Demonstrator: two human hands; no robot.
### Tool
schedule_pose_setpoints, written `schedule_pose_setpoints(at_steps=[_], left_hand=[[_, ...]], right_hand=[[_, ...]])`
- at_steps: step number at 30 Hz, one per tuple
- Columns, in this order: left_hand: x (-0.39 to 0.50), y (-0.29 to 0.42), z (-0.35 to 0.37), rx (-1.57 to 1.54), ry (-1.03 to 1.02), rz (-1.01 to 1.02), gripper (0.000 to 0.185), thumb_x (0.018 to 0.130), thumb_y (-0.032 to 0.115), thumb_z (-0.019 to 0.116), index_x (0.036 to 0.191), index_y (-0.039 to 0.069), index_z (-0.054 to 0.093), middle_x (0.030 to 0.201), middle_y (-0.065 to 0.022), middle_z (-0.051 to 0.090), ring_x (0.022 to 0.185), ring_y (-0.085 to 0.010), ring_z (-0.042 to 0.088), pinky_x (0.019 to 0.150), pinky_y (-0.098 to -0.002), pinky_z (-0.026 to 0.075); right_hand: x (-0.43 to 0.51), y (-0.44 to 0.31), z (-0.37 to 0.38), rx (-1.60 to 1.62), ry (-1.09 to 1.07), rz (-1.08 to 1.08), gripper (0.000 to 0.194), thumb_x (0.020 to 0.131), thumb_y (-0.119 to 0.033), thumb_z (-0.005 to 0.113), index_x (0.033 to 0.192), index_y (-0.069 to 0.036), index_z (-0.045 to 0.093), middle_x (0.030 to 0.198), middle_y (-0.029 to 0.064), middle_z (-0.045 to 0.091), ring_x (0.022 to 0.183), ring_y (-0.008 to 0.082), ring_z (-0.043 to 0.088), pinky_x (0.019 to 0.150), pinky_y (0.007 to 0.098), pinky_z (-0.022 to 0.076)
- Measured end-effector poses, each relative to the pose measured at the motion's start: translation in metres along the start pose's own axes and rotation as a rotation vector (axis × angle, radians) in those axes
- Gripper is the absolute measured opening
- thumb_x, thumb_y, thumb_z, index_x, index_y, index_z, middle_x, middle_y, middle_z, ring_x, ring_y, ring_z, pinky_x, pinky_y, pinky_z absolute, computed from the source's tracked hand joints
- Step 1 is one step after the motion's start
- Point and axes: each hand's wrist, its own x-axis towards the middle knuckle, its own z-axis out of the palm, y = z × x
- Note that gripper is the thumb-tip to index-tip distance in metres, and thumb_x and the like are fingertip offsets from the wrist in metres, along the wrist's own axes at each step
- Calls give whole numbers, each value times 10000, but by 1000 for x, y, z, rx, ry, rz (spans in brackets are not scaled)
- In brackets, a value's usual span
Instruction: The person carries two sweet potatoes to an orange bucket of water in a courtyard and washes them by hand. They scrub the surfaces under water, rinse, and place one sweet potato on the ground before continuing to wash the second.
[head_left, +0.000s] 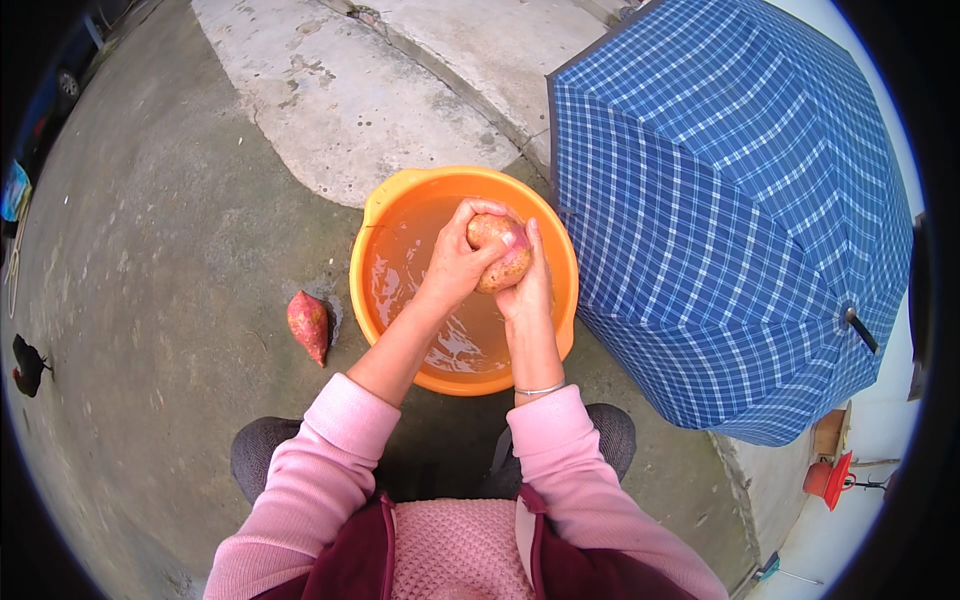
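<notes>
Both hands are around one large sweet potato (498, 271), held over an orange plastic basin (358, 279). My left hand (459, 255) grips it from the left, with the thumb laid across its front. Against its right side and underneath, my right hand (528, 289) supports it with the fingers pointing up. The skin of the sweet potato is patchy pink and yellow-brown. Cloudy brownish water (397, 300) with ripples and reflections fills the lower part of the basin. Another sweet potato (307, 324), redder and pointed, lies on the concrete to the left of the basin, beside a wet patch.
An open blue plaid umbrella (720, 225) rests close against the basin's right side. A dark chicken (30, 366) stands at the far left, and a vehicle (64, 90) is at the upper left edge. A red plastic object (826, 480) is near the wall at lower right.
</notes>
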Motion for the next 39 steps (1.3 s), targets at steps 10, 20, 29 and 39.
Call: schedule_pose_setpoints(at_steps=[10,20,29,39], left_hand=[[5,12,-23,-262,-370,-321,522,895,122,584,1382,104,397,1321,-72,462,1214,-172,440,1038,-317,355],[4,15,-23,-397,-367,-351,707,733,-30,555,1405,84,367,1388,-66,411,1268,-173,403,1071,-320,302],[4,9,-24,-488,-366,-330,758,691,-3,546,1414,92,338,1375,-61,406,1289,-180,381,1081,-327,292],[4,11,-17,-471,-370,-295,723,665,26,541,1364,114,380,1321,-81,437,1272,-196,392,1082,-332,293]], right_hand=[[7,-1,-14,377,-147,303,422,905,-339,452,1180,-24,503,1139,166,573,1025,303,593,882,446,504],[12,1,-23,325,-175,237,434,872,-362,499,1156,-34,514,1110,141,583,1011,279,592,863,432,507],[10,-5,-19,296,-194,180,438,875,-358,502,1162,-26,511,1127,130,577,1033,265,584,890,424,493],[12,-2,-17,224,-141,22,436,879,-296,476,1216,-26,531,1182,116,561,1119,244,537,959,402,446]])
